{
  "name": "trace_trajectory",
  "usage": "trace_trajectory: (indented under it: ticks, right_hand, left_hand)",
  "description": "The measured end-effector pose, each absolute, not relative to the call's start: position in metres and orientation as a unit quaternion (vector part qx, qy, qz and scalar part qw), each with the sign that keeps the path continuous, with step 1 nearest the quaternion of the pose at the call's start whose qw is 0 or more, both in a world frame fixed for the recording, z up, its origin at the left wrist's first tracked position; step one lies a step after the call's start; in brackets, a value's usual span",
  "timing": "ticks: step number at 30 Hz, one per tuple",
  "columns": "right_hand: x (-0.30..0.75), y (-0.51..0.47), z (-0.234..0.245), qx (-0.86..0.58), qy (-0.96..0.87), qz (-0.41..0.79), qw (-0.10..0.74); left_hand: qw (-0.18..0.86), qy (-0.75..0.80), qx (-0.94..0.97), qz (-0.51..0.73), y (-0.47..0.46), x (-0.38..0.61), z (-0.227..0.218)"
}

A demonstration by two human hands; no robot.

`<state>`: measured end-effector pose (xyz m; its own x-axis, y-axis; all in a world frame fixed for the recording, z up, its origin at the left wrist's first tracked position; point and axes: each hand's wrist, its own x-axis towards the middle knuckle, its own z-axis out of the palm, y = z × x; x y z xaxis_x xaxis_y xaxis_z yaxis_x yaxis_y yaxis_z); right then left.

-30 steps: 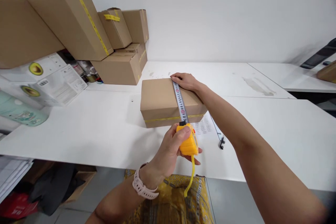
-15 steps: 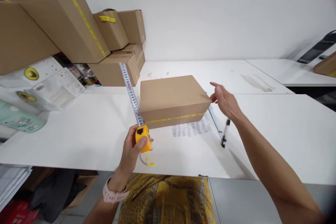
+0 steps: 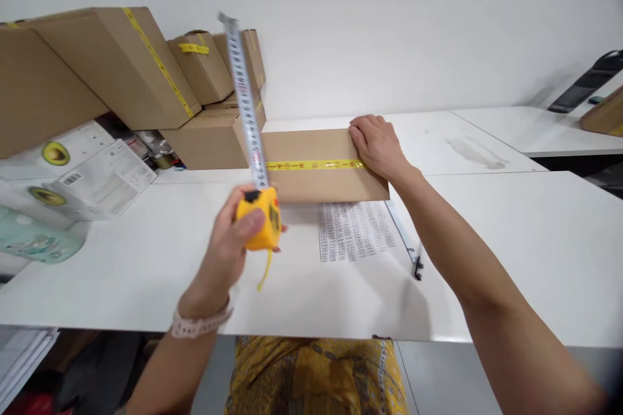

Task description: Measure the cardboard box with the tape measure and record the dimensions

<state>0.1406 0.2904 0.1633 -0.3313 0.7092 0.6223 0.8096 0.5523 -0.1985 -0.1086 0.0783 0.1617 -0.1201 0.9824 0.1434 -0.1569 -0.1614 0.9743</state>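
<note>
My left hand [image 3: 221,243] is wrapped round a yellow tape measure [image 3: 260,219], thumb on its front. Its metal blade [image 3: 246,104] sticks out and up, passing the left end of a cardboard box [image 3: 316,185]; I cannot tell if they touch. A yellow strap hangs from the case. The box shows a long face with yellow printed tape, and its front bottom edge looks raised from the table. At its upper right corner my right hand [image 3: 379,146] grips it, fingers curled over the far edge. Partly under the box lies a printed sheet [image 3: 355,237].
A marker [image 3: 417,267] lies right of the sheet, partly behind my forearm. Stacked cardboard boxes [image 3: 141,65], a white carton with avocado pictures [image 3: 92,172] and a mint-green bottle [image 3: 36,237] stand at the left. A black object [image 3: 584,84] is at the far right.
My right hand has moved from beside the box's right corner onto its top and taken hold. The box has tipped, turning its taped face up. My left hand has raised the tape measure.
</note>
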Motion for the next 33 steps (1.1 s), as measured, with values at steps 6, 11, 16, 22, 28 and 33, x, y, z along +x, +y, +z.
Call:
trace_trajectory:
  ticks: [6, 11, 16, 22, 28, 33]
  right_hand:
    - [0.141, 0.293, 0.159, -0.430, -0.830, -0.084, 0.345]
    - [0.141, 0.291, 0.167, -0.411, -0.851, -0.106, 0.308]
    - [0.133, 0.293, 0.172, -0.400, -0.872, -0.117, 0.257]
    - [0.128, 0.300, 0.169, -0.378, -0.879, -0.125, 0.261]
    - [0.126, 0.306, 0.169, -0.381, -0.879, -0.105, 0.267]
    - [0.126, 0.303, 0.168, -0.385, -0.875, -0.108, 0.272]
  left_hand:
    - [0.653, 0.381, 0.430, 0.493, 0.053, -0.054, 0.111]
    - [0.687, 0.381, 0.390, 0.481, 0.045, -0.040, 0.096]
    - [0.697, 0.392, 0.370, 0.472, 0.040, -0.039, 0.089]
    - [0.695, 0.399, 0.382, 0.461, 0.046, -0.051, 0.082]
    - [0.644, 0.413, 0.453, 0.458, 0.054, -0.055, 0.075]
    - [0.661, 0.387, 0.448, 0.462, 0.055, -0.058, 0.069]
